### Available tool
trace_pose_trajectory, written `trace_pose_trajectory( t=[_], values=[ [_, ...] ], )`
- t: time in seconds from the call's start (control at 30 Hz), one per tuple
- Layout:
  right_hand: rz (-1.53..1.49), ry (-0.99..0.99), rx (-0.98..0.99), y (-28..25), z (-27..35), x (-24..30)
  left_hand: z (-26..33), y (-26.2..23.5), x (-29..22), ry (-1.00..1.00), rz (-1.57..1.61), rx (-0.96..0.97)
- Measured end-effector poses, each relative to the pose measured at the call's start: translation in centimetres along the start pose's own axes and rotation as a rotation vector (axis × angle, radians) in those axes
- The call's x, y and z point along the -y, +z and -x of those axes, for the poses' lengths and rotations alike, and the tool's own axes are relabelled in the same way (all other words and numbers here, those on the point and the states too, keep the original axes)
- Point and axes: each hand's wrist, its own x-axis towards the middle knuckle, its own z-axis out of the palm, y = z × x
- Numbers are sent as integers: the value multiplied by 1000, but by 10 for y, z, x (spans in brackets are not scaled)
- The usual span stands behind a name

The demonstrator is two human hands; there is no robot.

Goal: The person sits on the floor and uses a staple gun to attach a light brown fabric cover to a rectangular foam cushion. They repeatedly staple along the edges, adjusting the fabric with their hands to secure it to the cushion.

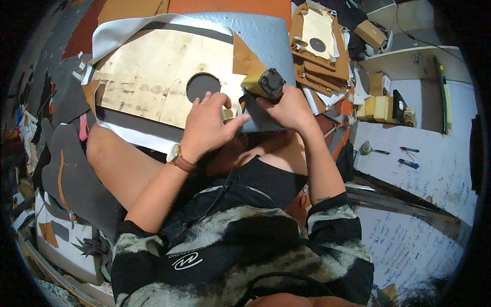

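Plywood, a pale panel (153, 77) with a round hole (202, 87) cut through it, is laid flat over white sheet material (128, 25) and a grey padded sheet (261, 33), just beyond the fingertips of both hands. The left hand (207, 123) is rested on the near edge of the panel, just below the hole; its fingers (235, 122) are spread and pressed down, with the forefinger stretched toward the other hand, and a small pale piece is partly covered beneath them, too hidden to be told. A watch on a brown strap (178, 157) is worn at that wrist. Touching those fingertips on their right side, the right hand (289, 107) is closed around a yellow power tool (263, 84) with a black end cap, the fingers wrapped tight on its body; the tool is held at the panel's near right corner.

Past the right fingers, a stack of brown cut pieces (319, 56) is seen, and further right a white workbench (440, 169) carrying blue pens (409, 163) and foam blocks (378, 108). Well left of the left fingers, dark grey offcuts (71, 169) are strewn on the floor.
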Motion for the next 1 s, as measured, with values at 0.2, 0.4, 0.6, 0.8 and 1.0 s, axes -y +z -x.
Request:
trace_pose_trajectory(
  t=[0.2, 0.4, 0.6, 0.8, 1.0],
  values=[
    [0, 27, 28, -2, -1, 6, 0, 11, -8, 39, -232, 118],
    [10, 23, 18, -2, 2, 10, 1, 6, 12, 74, -172, 86],
    [-160, -86, 11, 0, 33, -9, 4, 13, 26, 150, -117, -31],
    [35, -1, 225, -15, 77, 12, -10, 12, 48, 14, 118, -176],
    [-118, 0, 60, -10, 89, 5, -7, -16, 7, -61, 240, 75]
  ],
)
